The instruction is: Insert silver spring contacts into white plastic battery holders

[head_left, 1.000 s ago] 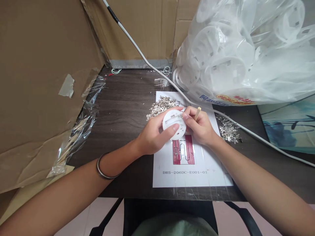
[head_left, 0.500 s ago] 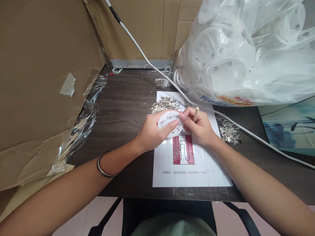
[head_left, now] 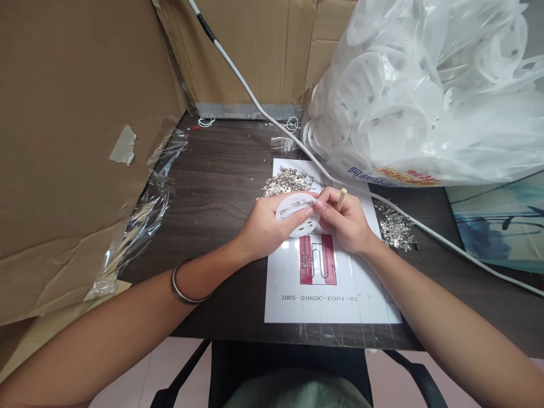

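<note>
My left hand (head_left: 268, 225) is closed on a round white plastic disc (head_left: 294, 228), its thumb lying across the disc's face. The disc has small slots and metal bits near its upper edge. My right hand (head_left: 347, 222) meets the disc's right edge with thumb and forefinger pinched there; any small part between those fingertips is hidden. A pale wooden stick (head_left: 341, 199) is tucked in the right hand, its blunt end pointing up. Just behind the hands lies a pile of small metal clips (head_left: 288, 180) on a printed sheet (head_left: 306, 310).
A second heap of metal pieces (head_left: 396, 225) lies right of the sheet. A large clear bag of white discs (head_left: 382, 102) fills the back right. A white cable (head_left: 250, 93) crosses the dark table (head_left: 229, 164). Cardboard (head_left: 76, 113) walls the left and back.
The view has shifted slightly. The disc is tilted a little differently in my left hand. Both hands keep their hold, with the right fingertips still at the disc's edge.
</note>
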Demonstrator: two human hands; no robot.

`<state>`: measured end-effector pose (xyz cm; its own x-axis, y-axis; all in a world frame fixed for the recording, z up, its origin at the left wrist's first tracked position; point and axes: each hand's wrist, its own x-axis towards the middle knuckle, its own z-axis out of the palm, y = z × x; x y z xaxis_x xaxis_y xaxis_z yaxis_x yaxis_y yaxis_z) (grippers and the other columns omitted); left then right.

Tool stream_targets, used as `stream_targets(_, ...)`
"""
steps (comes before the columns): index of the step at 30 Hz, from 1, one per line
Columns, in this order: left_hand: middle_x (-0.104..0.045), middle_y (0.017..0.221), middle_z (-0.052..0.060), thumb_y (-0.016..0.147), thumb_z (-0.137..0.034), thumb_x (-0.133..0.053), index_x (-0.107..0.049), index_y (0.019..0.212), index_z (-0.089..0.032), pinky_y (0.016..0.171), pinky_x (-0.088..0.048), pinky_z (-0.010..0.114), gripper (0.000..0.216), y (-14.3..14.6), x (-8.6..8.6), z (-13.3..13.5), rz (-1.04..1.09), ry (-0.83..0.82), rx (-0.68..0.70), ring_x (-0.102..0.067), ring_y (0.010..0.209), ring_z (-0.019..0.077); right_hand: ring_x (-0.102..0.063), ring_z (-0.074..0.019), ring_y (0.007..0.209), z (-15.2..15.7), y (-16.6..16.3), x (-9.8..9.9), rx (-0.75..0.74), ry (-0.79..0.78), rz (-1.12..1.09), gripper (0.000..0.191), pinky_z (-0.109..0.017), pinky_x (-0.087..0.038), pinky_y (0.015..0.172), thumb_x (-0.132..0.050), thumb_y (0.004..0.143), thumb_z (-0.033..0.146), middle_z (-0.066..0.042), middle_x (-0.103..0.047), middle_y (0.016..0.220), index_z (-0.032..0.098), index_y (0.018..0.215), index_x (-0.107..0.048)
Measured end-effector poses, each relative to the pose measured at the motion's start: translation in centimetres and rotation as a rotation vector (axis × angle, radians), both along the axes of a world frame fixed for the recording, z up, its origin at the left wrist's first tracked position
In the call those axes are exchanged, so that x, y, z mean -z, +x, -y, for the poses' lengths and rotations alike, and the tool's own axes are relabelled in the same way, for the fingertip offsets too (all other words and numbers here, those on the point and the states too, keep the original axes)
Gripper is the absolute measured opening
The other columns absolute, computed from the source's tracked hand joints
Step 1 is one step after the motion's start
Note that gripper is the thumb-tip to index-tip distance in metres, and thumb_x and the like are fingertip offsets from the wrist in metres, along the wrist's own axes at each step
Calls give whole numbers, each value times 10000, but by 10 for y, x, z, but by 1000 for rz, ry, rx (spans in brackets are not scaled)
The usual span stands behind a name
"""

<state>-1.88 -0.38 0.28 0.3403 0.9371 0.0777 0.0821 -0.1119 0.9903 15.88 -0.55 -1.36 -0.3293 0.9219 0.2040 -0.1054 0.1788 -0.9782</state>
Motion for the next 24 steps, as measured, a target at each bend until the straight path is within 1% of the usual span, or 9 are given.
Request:
stream_targets(2, -791, 1039, 86, 824, -295, -711, -757, 1051, -126, 858, -594, 231, 287, 0, 0, 0, 0, 8, 0, -745, 949, 156, -336, -62, 436, 0, 0, 0, 2, -1, -2, 311, -240, -251, 416, -643, 963, 377, 71, -458, 505, 192, 725, -563)
stream_targets(9, -796, 1003, 79, 813, -291, -712, -761, 1031, -115, 792, -589, 204, 284, -1, -4, 1, -4, 0, -5, -741, 890, 143, -334, -62, 432, 1, 1, 1, -15, -33, -13, 298, -236, -247, 414, -634, 972, 348, 76, -451, 500, 196, 727, -562)
stream_targets(13, -799, 972, 68, 802, -298, -718, -764, 1020, -121, 772, -591, 213, 285, -2, -4, 2, -16, 2, -9, -740, 869, 149, -334, -62, 444, 1, 2, 1, -22, -10, -4, 300, -240, -242, 427, -642, 968, 318, 77, -434, 507, 193, 711, -551)
stream_targets(20, -801, 976, 59, 801, -299, -705, -766, 1018, -125, 788, -582, 212, 285, -2, -2, 2, -67, 41, -7, -741, 864, 145, -330, -68, 435, 1, 3, 1, -21, 2, 18, 280, -253, -226, 430, -649, 954, 290, 75, -445, 490, 193, 709, -554)
stream_targets(24, -798, 1011, 70, 805, -309, -697, -761, 1047, -125, 812, -582, 228, 311, -3, -2, 2, -77, 47, 7, -745, 893, 157, -334, -67, 430, 1, 3, 1, -13, -4, 21, 317, -253, -239, 434, -669, 937, 297, 73, -446, 485, 194, 671, -532)
